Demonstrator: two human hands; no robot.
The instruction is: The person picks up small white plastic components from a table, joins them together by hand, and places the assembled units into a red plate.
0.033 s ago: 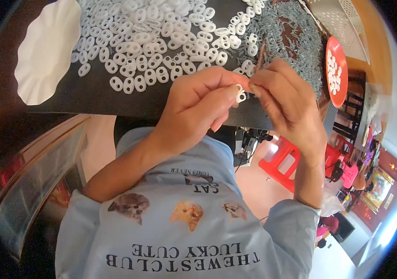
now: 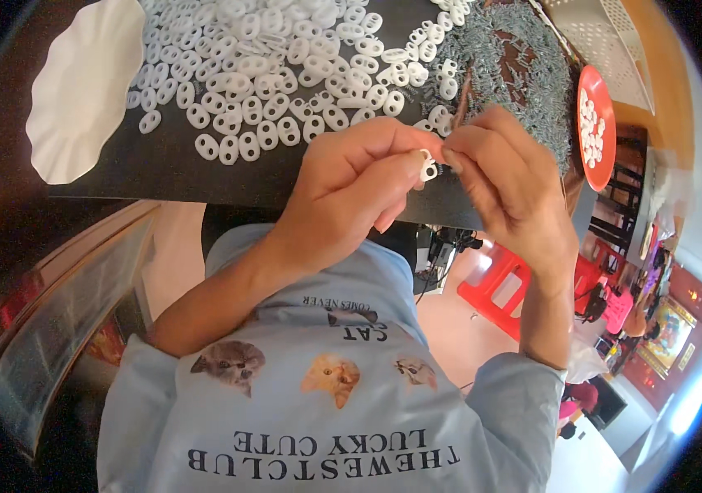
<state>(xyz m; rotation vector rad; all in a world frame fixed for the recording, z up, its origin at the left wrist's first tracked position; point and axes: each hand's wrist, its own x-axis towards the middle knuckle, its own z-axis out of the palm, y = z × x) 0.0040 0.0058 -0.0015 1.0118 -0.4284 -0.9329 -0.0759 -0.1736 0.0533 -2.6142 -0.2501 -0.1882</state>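
Note:
Thumb and forefinger of my left hand (image 2: 359, 177) pinch a small white plastic piece (image 2: 428, 171) with a round hole, probably a two-hole cord-lock part; the fingers cover much of it. Close on its right, my right hand (image 2: 515, 177) has its thumb and forefinger pressed together, almost touching the left fingertips. What those fingers hold is hidden, though a tiny grey bit shows just below them. Beyond both hands lies a spread heap of white oval two-hole pieces (image 2: 250, 148). A pile of small grey springs (image 2: 544, 103) lies behind my right hand.
A white wavy-edged dish (image 2: 80, 99) stands at the left of the dark table (image 2: 228, 182). An orange-red plate (image 2: 606, 168) with small white parts is at the right edge. Below the table on the right is a red plastic stool (image 2: 491, 287). A framed glass panel (image 2: 63, 287) stands lower left.

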